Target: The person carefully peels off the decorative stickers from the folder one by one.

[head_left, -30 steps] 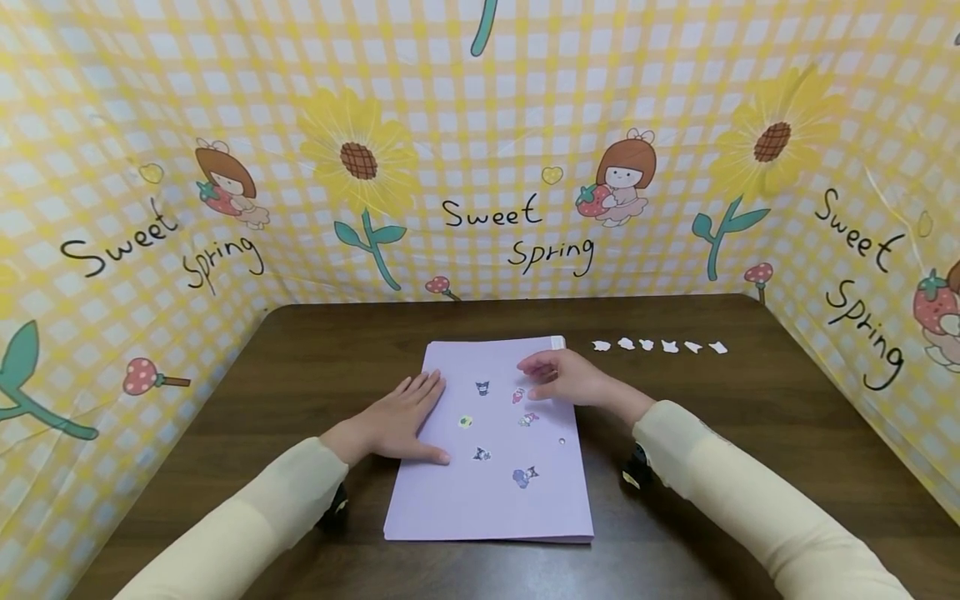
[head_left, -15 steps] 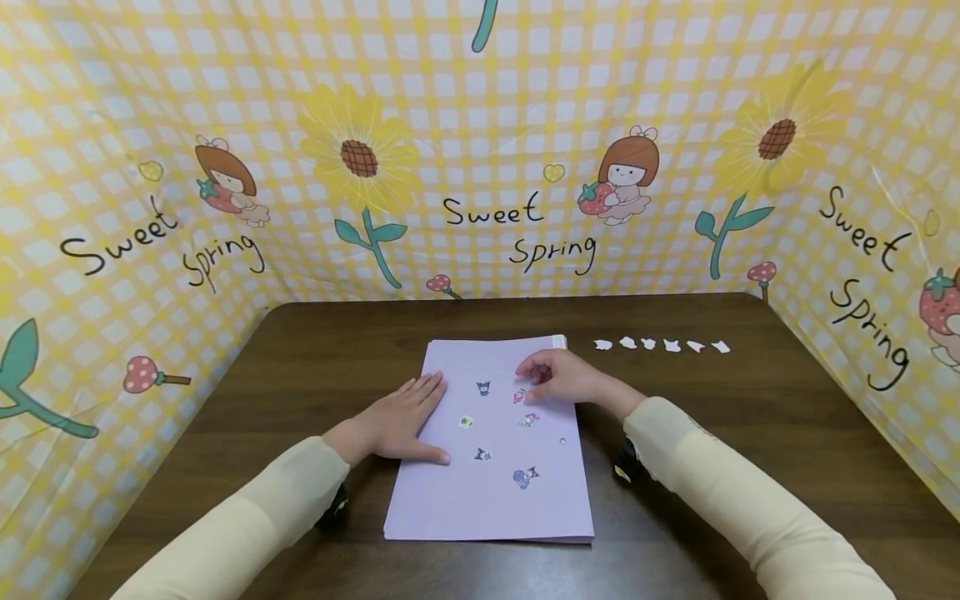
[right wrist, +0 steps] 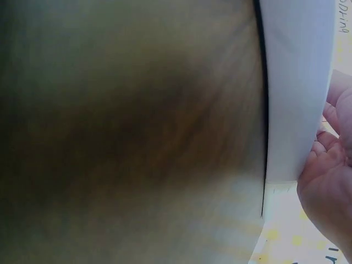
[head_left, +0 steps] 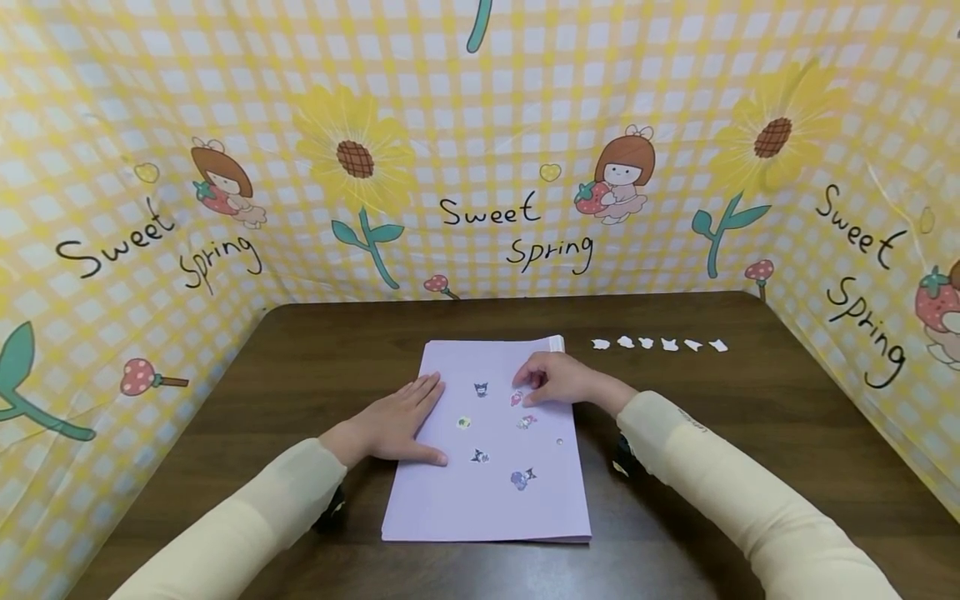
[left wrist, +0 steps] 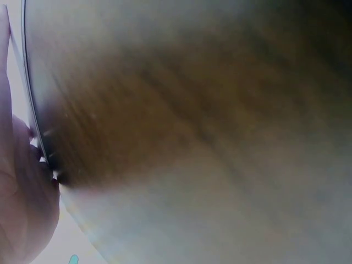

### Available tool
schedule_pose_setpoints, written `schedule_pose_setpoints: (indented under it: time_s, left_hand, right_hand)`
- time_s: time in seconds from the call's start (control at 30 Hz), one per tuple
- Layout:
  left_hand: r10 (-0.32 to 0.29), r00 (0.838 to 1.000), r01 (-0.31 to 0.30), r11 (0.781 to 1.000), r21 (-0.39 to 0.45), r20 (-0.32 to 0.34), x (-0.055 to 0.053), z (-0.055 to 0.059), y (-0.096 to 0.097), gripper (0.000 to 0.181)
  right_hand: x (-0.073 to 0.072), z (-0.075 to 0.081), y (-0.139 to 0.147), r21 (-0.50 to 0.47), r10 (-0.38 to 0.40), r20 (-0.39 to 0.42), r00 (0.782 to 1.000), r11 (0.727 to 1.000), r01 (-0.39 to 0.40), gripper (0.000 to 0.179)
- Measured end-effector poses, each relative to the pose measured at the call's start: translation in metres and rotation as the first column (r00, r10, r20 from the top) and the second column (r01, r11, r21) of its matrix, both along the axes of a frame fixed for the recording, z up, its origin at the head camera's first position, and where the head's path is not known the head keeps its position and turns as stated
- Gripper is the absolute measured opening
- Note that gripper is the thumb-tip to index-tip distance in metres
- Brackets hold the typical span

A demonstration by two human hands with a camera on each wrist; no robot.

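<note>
A lilac folder [head_left: 480, 512] lies on the table, with several small cartoon stickers on its face. My left hand [head_left: 397, 422] rests flat across its left edge, fingers straight and thumb spread inward. Over the upper right part, my right hand [head_left: 558, 379] has its thumb and forefinger curled at a small pink sticker [head_left: 516, 398], the thumb tip at the sticker's right edge. Just below lies a pink-and-white sticker [head_left: 527, 422]. A dark sticker [head_left: 481, 389] sits to the left. In the right wrist view the curled right hand [right wrist: 327, 184] shows beyond the folder's side; its fingertips are hidden.
Several white cut-out pieces [head_left: 646, 343] lie in a row on the brown table [head_left: 330, 333], right of the folder. A white tab [head_left: 556, 343] shows at the folder's top right corner. A yellow checked cloth [head_left: 487, 108] surrounds the back and sides.
My right thumb and forefinger have curled in and come down closer to the pink sticker. The right forearm has shifted slightly left. The left hand and the folder keep their places.
</note>
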State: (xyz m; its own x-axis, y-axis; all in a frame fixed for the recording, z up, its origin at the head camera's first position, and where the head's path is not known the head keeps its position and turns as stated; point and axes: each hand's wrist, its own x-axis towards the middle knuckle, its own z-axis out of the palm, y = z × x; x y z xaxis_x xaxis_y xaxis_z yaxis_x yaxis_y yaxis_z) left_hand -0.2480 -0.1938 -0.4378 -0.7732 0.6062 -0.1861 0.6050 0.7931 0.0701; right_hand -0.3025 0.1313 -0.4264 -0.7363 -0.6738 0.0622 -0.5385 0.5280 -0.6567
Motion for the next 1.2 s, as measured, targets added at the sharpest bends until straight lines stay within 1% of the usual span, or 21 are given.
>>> schedule_pose_setpoints:
  time_s: [0.2,0.43,0.63,0.87,1.03,1.2]
  left_hand:
    - [0.008,1.000,-0.008,1.000,0.002,0.005,0.0008,-0.0022,-0.0011,0.124]
    - [0.003,1.000,-0.003,1.000,0.006,0.004,0.0009,-0.0012,-0.0018,0.123]
    - [-0.002,1.000,0.002,1.000,0.016,0.002,0.0006,0.0004,-0.0014,0.123]
    - [-0.002,1.000,0.002,1.000,0.007,-0.006,0.0005,0.0006,-0.0012,0.123]
    - [0.000,1.000,0.000,1.000,0.008,-0.001,0.0011,0.0018,-0.0005,0.123]
    - [0.006,1.000,-0.006,1.000,0.009,0.007,0.0013,0.0017,-0.0006,0.123]
  right_hand:
    - [-0.0022,-0.0026,-0.0032,0.066,0.025,-0.031,0.999,0.998,-0.023,0.023]
    - [-0.0013,-0.0018,-0.0063,0.084,0.016,-0.045,0.999,0.996,-0.012,0.019]
    - [-0.0011,-0.0014,-0.0069,0.069,-0.009,-0.033,0.999,0.998,0.011,0.012]
    - [0.0000,-0.0005,-0.0086,0.062,-0.048,0.012,0.999,0.997,0.048,0.007]
    - [-0.0005,-0.0016,-0.0074,0.038,-0.048,0.024,0.999,0.998,0.047,0.008]
    - [-0.0018,-0.0021,-0.0057,-0.004,-0.027,0.039,0.999,1.000,0.027,0.008]
